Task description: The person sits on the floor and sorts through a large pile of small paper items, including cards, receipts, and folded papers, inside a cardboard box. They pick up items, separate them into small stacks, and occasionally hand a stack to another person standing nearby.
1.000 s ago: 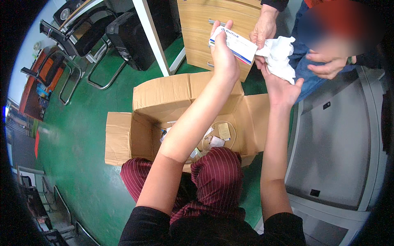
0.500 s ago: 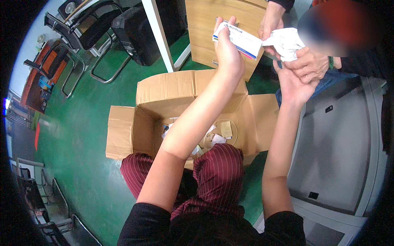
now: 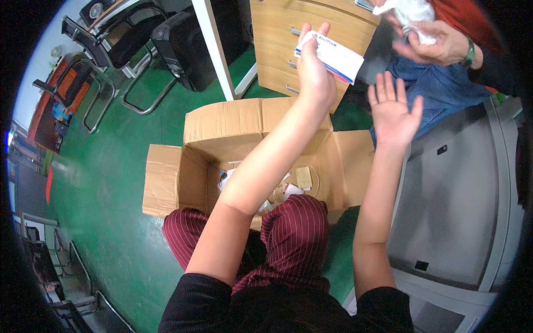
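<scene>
My left hand (image 3: 316, 69) is stretched out over the far side of an open cardboard box, its fingers closed round a small stack of printed cards (image 3: 336, 57). The cards are mostly white, with blue and pink edges showing beneath the top one. To the right, my right hand (image 3: 394, 114) is held palm up with its fingers spread and nothing in it. Just beyond it, another person's hands (image 3: 438, 44) hold a crumpled white tissue or cloth (image 3: 413, 15), partly blurred by motion. My right hand is apart from them.
The cardboard box (image 3: 222, 123) stands in front of my knees, with papers and a yellowish card (image 3: 303, 177) inside. A wooden drawer cabinet (image 3: 272, 50) is behind it. A grey metal panel (image 3: 449, 205) lies at right. Chairs (image 3: 119, 47) and a black case (image 3: 180, 47) stand at far left.
The other person's hands have drawn up and away with the white tissue or cloth. My right hand has parted from them and opened. My left hand with the cards shifted slightly right.
</scene>
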The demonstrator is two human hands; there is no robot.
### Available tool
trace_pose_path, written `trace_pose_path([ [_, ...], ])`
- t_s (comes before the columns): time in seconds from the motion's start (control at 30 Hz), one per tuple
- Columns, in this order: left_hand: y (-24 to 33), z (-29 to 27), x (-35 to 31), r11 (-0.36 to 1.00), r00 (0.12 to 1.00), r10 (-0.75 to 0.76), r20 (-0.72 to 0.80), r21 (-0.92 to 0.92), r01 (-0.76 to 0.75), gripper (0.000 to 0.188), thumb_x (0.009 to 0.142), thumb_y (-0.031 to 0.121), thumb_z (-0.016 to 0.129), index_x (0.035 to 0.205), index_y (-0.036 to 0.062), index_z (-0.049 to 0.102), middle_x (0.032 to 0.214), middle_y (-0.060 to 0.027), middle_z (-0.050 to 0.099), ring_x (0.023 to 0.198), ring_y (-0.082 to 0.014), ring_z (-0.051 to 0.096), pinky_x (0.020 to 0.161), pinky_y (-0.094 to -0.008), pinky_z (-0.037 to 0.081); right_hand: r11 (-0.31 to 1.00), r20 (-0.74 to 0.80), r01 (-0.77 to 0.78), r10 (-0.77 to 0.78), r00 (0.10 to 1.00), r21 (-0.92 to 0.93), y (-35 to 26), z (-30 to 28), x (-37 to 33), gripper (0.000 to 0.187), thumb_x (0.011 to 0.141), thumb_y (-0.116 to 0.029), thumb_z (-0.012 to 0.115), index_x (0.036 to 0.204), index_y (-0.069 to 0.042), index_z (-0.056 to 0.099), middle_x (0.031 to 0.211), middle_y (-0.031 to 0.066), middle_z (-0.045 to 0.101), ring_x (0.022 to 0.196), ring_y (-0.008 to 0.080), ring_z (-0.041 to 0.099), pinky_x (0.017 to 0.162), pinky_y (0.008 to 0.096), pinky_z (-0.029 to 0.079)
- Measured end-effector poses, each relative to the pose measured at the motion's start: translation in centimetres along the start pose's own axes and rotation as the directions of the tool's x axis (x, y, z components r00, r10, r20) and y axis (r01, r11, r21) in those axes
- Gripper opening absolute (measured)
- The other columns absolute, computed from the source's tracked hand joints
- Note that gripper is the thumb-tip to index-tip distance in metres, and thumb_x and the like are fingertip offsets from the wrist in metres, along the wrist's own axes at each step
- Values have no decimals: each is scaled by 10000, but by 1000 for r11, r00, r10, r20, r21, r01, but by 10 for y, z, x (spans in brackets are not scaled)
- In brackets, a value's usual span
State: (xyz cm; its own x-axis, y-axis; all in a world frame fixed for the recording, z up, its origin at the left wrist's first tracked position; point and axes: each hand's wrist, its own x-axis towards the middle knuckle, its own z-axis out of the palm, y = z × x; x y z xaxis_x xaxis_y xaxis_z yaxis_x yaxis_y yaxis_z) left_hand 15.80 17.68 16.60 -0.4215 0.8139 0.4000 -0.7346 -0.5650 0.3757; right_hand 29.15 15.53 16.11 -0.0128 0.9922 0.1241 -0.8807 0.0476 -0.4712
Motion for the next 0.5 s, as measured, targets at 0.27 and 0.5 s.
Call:
trace_pose_path([
  [0.27, 3, -4, 3, 993, 986, -94, 137, 89, 82, 439, 826, 143, 291, 1245, 42, 209, 1190, -151, 413, 1090, -235, 366, 938, -339, 274, 892, 207, -140, 249, 946, -430, 30, 8, 7, 238, 836, -228, 434, 901, -6, 489, 762, 75, 541, 593, 136, 500, 549, 262, 417],
  [0.5, 10, -8, 47, 959, 984, -103, -146, 247, 137, 688, 823, 383, 417, 1285, 39, 41, 1315, -138, 208, 1186, -230, 222, 995, -361, 102, 851, 277, -90, 266, 924, -517, 42, 7, 73, 166, 812, -149, 472, 851, 11, 500, 682, 66, 545, 546, 140, 526, 511, 262, 457],
])
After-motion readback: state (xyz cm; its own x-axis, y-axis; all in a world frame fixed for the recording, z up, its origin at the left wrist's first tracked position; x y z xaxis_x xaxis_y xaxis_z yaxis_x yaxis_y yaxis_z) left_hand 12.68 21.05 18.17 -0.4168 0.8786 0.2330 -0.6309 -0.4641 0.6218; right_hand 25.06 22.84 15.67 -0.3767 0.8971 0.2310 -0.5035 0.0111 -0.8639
